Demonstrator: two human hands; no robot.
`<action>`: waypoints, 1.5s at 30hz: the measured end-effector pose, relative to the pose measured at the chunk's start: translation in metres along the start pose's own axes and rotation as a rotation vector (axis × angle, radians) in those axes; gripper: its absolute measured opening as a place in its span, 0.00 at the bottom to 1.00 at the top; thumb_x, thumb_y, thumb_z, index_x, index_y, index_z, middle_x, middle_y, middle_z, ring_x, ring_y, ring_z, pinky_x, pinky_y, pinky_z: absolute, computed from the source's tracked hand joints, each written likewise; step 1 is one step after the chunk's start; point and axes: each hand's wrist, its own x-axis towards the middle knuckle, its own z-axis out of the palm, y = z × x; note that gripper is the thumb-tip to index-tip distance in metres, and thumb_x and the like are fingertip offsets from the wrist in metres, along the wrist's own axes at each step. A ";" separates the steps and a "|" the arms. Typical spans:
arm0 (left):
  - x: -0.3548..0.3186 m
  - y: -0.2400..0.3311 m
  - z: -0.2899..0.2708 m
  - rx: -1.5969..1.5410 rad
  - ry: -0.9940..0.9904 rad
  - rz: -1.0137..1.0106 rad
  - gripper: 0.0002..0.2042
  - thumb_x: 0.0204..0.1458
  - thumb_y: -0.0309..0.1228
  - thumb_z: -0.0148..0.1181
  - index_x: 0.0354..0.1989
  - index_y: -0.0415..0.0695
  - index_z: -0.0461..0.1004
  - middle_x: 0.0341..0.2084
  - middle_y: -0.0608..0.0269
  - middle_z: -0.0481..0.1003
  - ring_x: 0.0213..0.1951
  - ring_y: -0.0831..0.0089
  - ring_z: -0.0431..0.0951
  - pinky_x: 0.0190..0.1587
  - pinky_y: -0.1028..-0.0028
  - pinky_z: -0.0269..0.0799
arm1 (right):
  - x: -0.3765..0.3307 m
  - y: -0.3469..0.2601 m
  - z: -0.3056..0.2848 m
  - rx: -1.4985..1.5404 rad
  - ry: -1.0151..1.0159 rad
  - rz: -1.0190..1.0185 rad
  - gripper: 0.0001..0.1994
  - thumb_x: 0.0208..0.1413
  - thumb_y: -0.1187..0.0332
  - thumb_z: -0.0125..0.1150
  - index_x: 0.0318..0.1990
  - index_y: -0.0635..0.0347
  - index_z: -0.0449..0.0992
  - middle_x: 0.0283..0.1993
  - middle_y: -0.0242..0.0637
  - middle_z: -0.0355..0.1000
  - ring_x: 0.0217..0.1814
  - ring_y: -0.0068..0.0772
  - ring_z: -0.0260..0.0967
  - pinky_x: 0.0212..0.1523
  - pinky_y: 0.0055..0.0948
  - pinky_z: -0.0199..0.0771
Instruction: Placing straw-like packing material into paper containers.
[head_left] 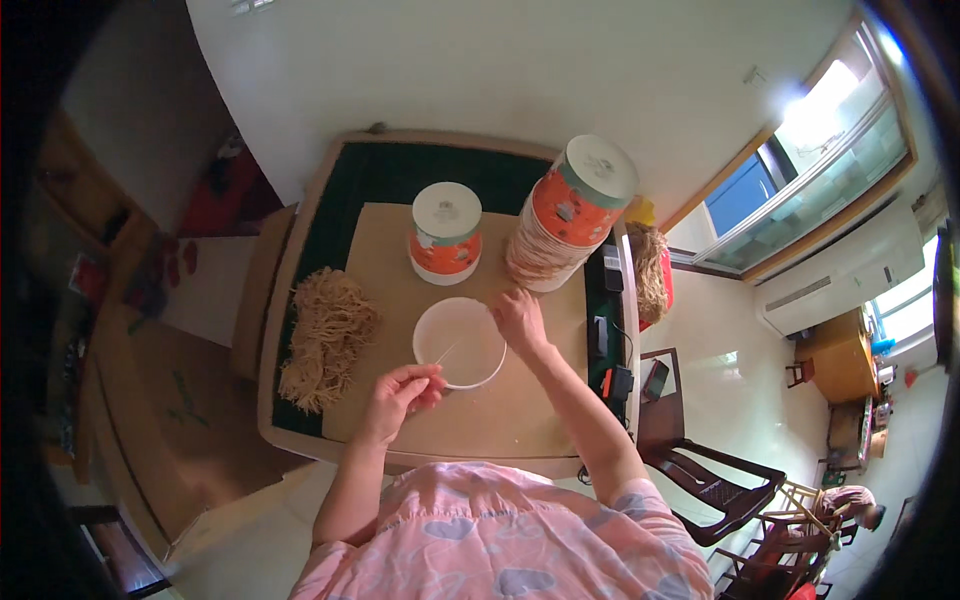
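Note:
An open paper bucket (pixel 417 340), white inside, stands mouth up in front of me on a brown cardboard sheet (pixel 490 430). My left hand (pixel 405 392) is at its near left rim, thumb and fingers pinched on a thin white stick-like piece (pixel 446 352) that points over the bucket's mouth. My right hand (pixel 520 320) is at the far right rim with its fingers curled; the fingertips are partly hidden and seem to grip the rim. Left of the bucket lies a bundle of beige cords (pixel 328 340).
Beyond the bucket stands an upside-down orange-and-white bucket (pixel 446 235). A tall, leaning stack of nested buckets (pixel 572 215) is at the far right. Small black devices and cables (pixel 618 383) line the table's right edge. A dark wooden chair (pixel 710 480) stands to the right; another person (pixel 850 505) is farther off.

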 end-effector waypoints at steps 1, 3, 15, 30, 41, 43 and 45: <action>0.003 -0.003 -0.003 -0.052 -0.008 0.057 0.13 0.53 0.23 0.48 0.48 0.41 0.70 0.32 0.61 0.75 0.30 0.80 0.74 0.34 0.81 0.70 | -0.001 -0.011 0.004 0.028 0.110 0.003 0.10 0.41 0.74 0.60 0.34 0.57 0.73 0.31 0.40 0.69 0.38 0.42 0.66 0.40 0.36 0.66; 0.007 -0.009 -0.011 -0.117 0.003 0.118 0.14 0.54 0.24 0.47 0.48 0.40 0.69 0.37 0.59 0.75 0.36 0.77 0.75 0.41 0.79 0.70 | -0.021 -0.059 0.003 0.506 0.046 0.087 0.14 0.41 0.77 0.59 0.40 0.58 0.72 0.34 0.38 0.69 0.36 0.35 0.67 0.38 0.33 0.68; 0.015 -0.006 -0.026 -0.279 -0.056 0.205 0.23 0.48 0.17 0.39 0.56 0.38 0.61 0.52 0.55 0.66 0.52 0.67 0.68 0.54 0.70 0.64 | -0.123 -0.107 -0.025 1.351 -0.628 0.564 0.09 0.57 0.70 0.51 0.44 0.62 0.69 0.32 0.32 0.71 0.33 0.21 0.68 0.34 0.20 0.70; 0.045 -0.042 -0.023 1.035 0.130 0.550 0.20 0.45 0.18 0.49 0.48 0.48 0.70 0.40 0.58 0.73 0.45 0.68 0.72 0.56 0.69 0.60 | -0.088 -0.095 -0.094 0.462 0.169 0.225 0.09 0.51 0.81 0.51 0.40 0.65 0.73 0.40 0.44 0.73 0.43 0.34 0.72 0.43 0.27 0.71; 0.066 -0.072 0.007 1.316 -0.057 0.688 0.03 0.42 0.26 0.57 0.27 0.46 0.73 0.22 0.62 0.72 0.30 0.63 0.73 0.36 0.66 0.70 | -0.079 -0.127 -0.148 1.083 -0.027 -0.008 0.06 0.53 0.83 0.48 0.37 0.71 0.70 0.39 0.45 0.71 0.39 0.36 0.71 0.42 0.31 0.71; 0.070 -0.073 0.014 1.200 0.065 0.672 0.03 0.43 0.26 0.57 0.27 0.43 0.73 0.21 0.60 0.71 0.29 0.60 0.73 0.30 0.66 0.70 | -0.085 -0.145 -0.137 1.267 -0.328 0.013 0.07 0.55 0.81 0.46 0.41 0.69 0.67 0.37 0.43 0.70 0.39 0.34 0.70 0.40 0.29 0.71; 0.074 -0.075 0.017 1.134 0.143 0.602 0.03 0.43 0.26 0.57 0.27 0.42 0.72 0.21 0.60 0.71 0.28 0.58 0.73 0.30 0.65 0.69 | -0.088 -0.148 -0.118 1.364 -0.631 0.049 0.11 0.57 0.80 0.43 0.48 0.66 0.59 0.38 0.42 0.68 0.40 0.31 0.69 0.41 0.25 0.69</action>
